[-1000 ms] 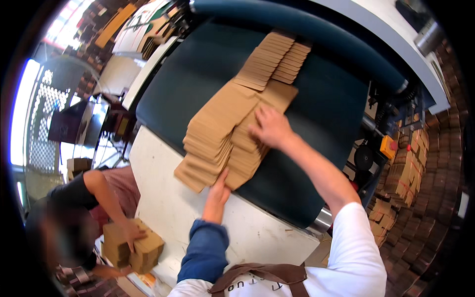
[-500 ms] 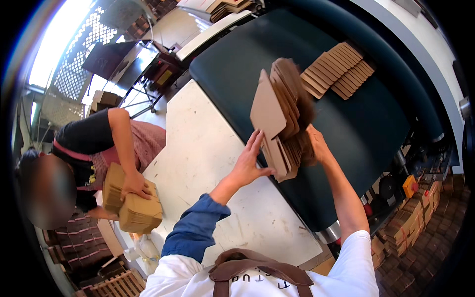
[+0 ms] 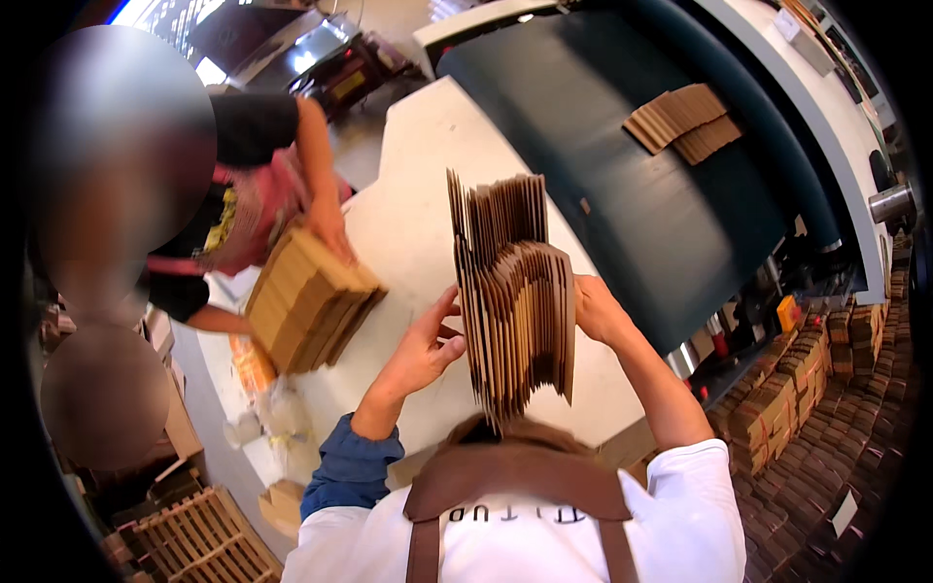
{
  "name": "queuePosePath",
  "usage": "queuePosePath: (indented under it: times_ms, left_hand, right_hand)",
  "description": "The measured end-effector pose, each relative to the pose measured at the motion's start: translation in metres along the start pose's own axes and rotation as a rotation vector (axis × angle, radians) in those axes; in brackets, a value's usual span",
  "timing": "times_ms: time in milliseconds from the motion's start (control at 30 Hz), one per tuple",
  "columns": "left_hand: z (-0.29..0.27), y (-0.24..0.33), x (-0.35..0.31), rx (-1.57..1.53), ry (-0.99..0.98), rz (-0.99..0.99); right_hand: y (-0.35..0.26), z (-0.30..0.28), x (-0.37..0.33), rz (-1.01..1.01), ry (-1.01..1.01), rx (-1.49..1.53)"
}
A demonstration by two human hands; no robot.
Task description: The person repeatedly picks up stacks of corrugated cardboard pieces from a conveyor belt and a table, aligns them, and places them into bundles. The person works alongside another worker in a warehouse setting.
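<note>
I hold stack of flat cardboard blanks [image 3: 513,291] upright on edge, between left hand [image 3: 420,350] and right hand [image 3: 595,309], above pale bench [image 3: 418,185]. Both palms flat, fingers spread, squeezing faces. Sheets light, stiff, slick; loose stack likely fans or slips; grip belongs at mid-height.

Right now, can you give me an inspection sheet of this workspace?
Surface: white table beside a dark teal conveyor belt.
Job's things: stack of flat brown cardboard blanks, held upright on edge above the table.
Clutter: more cardboard blanks lying on the belt.
Grippers: left hand and right hand press the stack from both sides.
Cables: nothing seen.
Surroundings: a co-worker's hand on another cardboard bundle; stacked bundles at right; wooden pallet.
</note>
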State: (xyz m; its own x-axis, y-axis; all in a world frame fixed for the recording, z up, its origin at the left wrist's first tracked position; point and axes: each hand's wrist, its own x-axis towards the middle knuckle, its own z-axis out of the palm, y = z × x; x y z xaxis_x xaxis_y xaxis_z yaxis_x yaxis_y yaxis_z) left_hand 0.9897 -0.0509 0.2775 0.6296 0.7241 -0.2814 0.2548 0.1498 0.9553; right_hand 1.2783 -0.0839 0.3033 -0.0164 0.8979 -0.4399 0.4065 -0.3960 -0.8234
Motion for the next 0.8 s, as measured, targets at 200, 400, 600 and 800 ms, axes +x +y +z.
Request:
queuePosePath:
  times_ms: [200,400,600,800]
  left_hand:
    - [-0.011,-0.08,-0.076,0.032,-0.03,-0.253]
    - [-0.039,-0.08,-0.082,0.122,-0.079,-0.157]
    - [-0.065,-0.065,-0.032,0.264,-0.045,0.212]
    - [-0.08,-0.043,0.067,-0.278,-0.544,0.132]
  right_hand:
    - [0.051,0.112,-0.029,0.293,-0.165,0.2]
    - [0.026,0.122,-0.048,0.21,-0.184,0.124]
    - [0.002,0.112,-0.05,0.187,-0.161,0.071]
    - [0.023,0.114,-0.045,0.182,-0.196,0.175]
